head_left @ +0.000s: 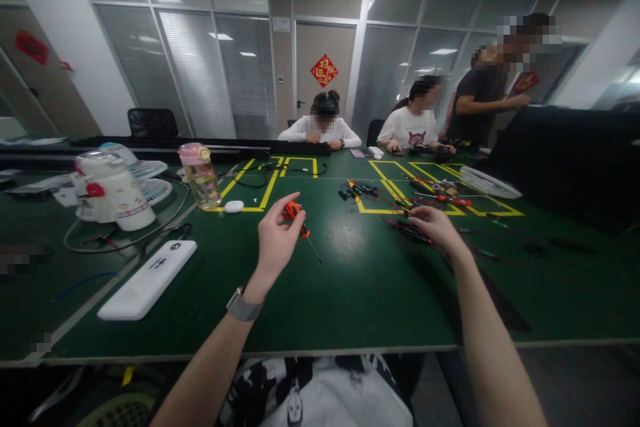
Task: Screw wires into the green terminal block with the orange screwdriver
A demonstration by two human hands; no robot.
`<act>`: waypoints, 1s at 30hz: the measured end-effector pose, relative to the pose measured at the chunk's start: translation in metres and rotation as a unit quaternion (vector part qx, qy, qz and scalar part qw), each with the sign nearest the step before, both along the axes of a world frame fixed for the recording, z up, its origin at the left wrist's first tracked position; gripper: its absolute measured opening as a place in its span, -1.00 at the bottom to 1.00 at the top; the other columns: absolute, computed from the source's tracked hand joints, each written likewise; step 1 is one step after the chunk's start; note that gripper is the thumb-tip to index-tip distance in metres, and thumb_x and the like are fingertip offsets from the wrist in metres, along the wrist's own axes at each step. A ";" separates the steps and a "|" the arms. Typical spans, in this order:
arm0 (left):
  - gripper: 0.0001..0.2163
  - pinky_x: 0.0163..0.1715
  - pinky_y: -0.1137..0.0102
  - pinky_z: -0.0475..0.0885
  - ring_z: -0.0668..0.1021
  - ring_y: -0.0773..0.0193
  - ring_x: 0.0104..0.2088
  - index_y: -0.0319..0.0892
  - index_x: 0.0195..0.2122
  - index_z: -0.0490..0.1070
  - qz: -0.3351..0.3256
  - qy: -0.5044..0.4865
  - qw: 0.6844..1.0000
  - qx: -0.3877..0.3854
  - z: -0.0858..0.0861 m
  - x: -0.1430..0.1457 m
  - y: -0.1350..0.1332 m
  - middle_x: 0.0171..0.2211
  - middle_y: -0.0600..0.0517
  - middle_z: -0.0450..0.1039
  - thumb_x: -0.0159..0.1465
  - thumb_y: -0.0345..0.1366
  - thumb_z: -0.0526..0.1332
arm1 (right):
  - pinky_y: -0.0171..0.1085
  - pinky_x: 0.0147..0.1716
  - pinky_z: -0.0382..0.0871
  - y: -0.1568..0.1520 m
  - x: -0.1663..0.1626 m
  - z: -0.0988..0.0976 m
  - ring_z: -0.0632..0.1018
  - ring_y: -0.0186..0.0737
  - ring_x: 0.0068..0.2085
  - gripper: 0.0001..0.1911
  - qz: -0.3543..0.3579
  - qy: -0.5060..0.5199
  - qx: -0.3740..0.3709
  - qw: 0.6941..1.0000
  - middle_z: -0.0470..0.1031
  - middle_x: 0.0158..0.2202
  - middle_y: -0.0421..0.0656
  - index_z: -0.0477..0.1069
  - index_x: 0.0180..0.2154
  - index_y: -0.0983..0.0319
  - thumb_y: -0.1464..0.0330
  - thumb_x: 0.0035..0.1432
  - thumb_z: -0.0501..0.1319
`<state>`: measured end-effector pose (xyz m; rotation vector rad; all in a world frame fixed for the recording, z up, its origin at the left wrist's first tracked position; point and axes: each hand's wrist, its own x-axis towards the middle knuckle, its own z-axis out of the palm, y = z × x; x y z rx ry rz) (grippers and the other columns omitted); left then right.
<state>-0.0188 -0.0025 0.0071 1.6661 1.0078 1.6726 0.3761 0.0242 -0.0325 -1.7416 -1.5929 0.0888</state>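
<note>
My left hand [278,232] is closed around the orange and black handle of a screwdriver [305,229], whose thin shaft points down and to the right over the green table. Farther right, my right hand [436,224] pinches at a bundle of thin dark and red wires [407,229] on the table. Its fingertips meet on the wires; the exact piece between them is too small to make out. Another small pile of wires with dark and green parts [357,189] lies between the hands, farther back.
Yellow tape [270,189] marks rectangles on the green table [340,307]. At left are a white power bank [150,279], a white jug [120,197], a pink-lidded bottle [203,180] and a white case [233,206]. Red-handled tools [453,200] and a white basket [490,183] lie right. People work opposite.
</note>
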 end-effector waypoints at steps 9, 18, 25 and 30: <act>-0.62 -0.30 0.36 0.63 0.63 0.27 -0.28 -0.12 0.07 0.41 -0.004 -0.006 1.000 0.004 -0.001 -0.002 0.000 -0.18 -0.04 0.51 0.21 -0.32 0.28 | -0.20 -0.32 0.45 -0.001 -0.006 0.018 0.57 -0.15 -0.35 -0.57 -0.101 0.363 0.331 0.865 0.56 -0.39 -0.12 0.48 -0.27 0.31 0.16 -0.16 0.37; -0.61 -0.28 0.37 0.62 0.62 0.28 -0.28 -0.13 0.09 0.35 0.026 -0.072 0.996 0.035 0.005 -0.001 -0.001 -0.15 -0.03 0.48 0.22 -0.31 0.27 | -0.14 -0.19 0.44 -0.010 -0.109 -0.005 0.58 -0.13 -0.28 -0.73 0.128 0.220 0.159 0.954 0.60 -0.31 -0.08 0.52 -0.21 0.27 0.25 0.08 0.27; -0.65 -0.33 0.40 0.61 0.62 0.36 -0.39 -0.12 0.02 0.25 0.015 -0.136 0.989 0.062 0.005 -0.006 0.007 -0.15 0.00 0.44 0.23 -0.31 0.27 | -0.17 -0.13 0.36 -0.043 -0.210 -0.025 0.52 -0.15 -0.18 -0.84 0.333 -0.021 0.019 0.943 0.56 -0.22 -0.09 0.55 -0.19 0.19 0.43 0.19 0.25; -0.68 -0.40 0.47 0.59 0.62 0.32 -0.34 -0.14 -0.02 0.29 -0.005 -0.053 0.997 0.060 -0.003 0.002 0.006 -0.15 -0.01 0.45 0.22 -0.32 0.28 | -0.15 -0.13 0.31 -0.043 -0.218 -0.030 0.51 -0.13 -0.19 -0.83 0.318 -0.064 -0.006 0.946 0.55 -0.24 -0.10 0.55 -0.18 0.22 0.44 0.14 0.30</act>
